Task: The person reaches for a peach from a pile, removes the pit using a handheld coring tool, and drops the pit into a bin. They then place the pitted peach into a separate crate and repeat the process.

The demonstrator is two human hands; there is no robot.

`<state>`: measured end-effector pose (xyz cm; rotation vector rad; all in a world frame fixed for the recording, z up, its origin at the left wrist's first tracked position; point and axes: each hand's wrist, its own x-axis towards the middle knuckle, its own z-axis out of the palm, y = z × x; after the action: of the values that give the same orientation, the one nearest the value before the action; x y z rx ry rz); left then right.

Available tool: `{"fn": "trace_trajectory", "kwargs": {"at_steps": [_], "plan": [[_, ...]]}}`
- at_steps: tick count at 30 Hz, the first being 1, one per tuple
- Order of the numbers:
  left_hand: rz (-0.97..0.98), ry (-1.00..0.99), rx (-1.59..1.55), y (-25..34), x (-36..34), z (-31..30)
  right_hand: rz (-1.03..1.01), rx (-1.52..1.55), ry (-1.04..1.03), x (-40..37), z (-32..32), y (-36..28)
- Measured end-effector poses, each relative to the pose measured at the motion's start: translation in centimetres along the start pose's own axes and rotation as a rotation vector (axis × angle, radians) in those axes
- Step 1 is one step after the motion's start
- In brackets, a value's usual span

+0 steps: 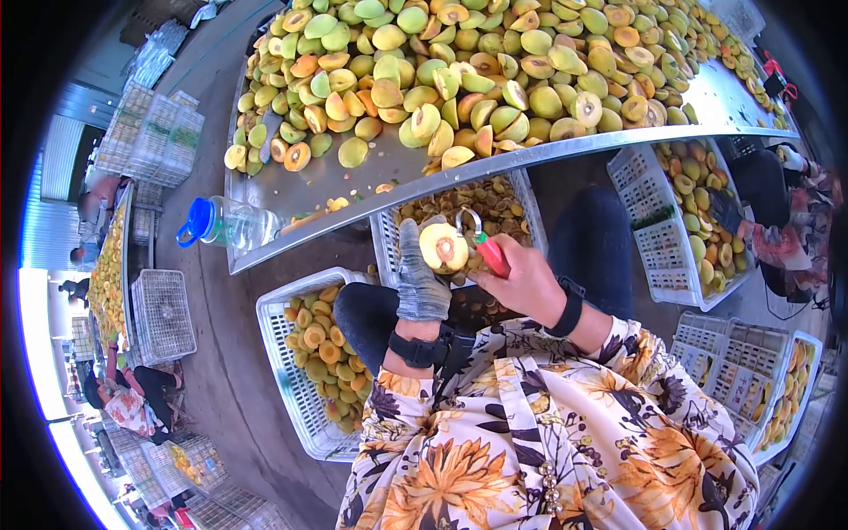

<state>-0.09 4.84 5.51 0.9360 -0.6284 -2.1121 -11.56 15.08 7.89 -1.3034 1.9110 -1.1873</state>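
My left hand (pixel 420 281), in a grey glove, is closed round a peach half (pixel 442 248). Its pale yellow cut face points up, with a reddish-brown centre. My bare right hand (pixel 527 281) grips a pitting knife by its red handle (pixel 493 256). The knife's curved metal blade (pixel 470 217) stands at the right edge of the peach half. Below both hands is a white crate (pixel 386 250) of brownish pits and scraps, partly hidden by the hands.
A metal table (pixel 336 184) heaped with peach halves (pixel 389 66) spans the front. A bottle with a blue lid (pixel 201 221) is at its left corner. Crates of peaches (pixel 305 437) (pixel 640 238) stand left and right. Another person's gloved hand (pixel 729 212) is at the right crate.
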Motion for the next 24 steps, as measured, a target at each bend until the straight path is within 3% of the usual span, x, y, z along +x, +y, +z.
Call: {"fn": "trace_trajectory", "kwargs": {"at_steps": [6, 16, 20, 22, 23, 24], "plan": [[-0.066, 0.026, 0.064, -1.2, 0.6, -0.6, -0.090, -0.083, -0.140, 1.0, 0.7, -0.4], [-0.183, -0.047, 0.146, -1.6, 0.7, -1.6, -0.230, -0.183, -0.131, 0.7, 1.8, 0.5], [-0.160, -0.026, -0.003, -1.4, 0.1, -0.9, 0.009, -0.189, 0.048, 2.3, 0.6, 1.6], [-0.228, -0.223, 0.211, -0.5, -0.1, -1.5, -0.143, -0.163, 0.112, 2.9, -0.8, 2.0], [-0.361, -0.381, 0.175, 0.4, 0.3, -1.9, -0.224, -0.109, 0.112, 3.0, -1.1, 1.8], [-0.361, -0.382, 0.174, 0.3, 0.7, -1.9, -0.223, -0.110, 0.112, 2.8, -1.1, 1.7]]}}
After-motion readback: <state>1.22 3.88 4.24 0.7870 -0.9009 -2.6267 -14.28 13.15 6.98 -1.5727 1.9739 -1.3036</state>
